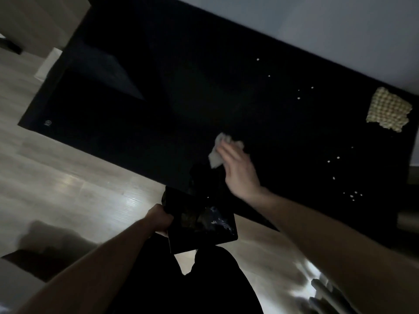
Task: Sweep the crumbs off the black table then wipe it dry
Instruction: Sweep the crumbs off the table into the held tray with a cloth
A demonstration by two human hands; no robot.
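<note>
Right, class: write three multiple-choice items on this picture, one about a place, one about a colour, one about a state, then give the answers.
1. Where is the checked cloth?
A. table's far right corner
B. on the floor
C. in the left hand

2. What colour is the table?
A. white
B. black
C. red

3. What is the left hand doing?
A. resting open
B. gripping a dark tray
C. holding the tissue

Answers: 1 A, the cloth lies near the right edge. 2 B, the crumbs show pale against it. 3 B, it holds the tray at the table's edge; the right hand presses the tissue.
</note>
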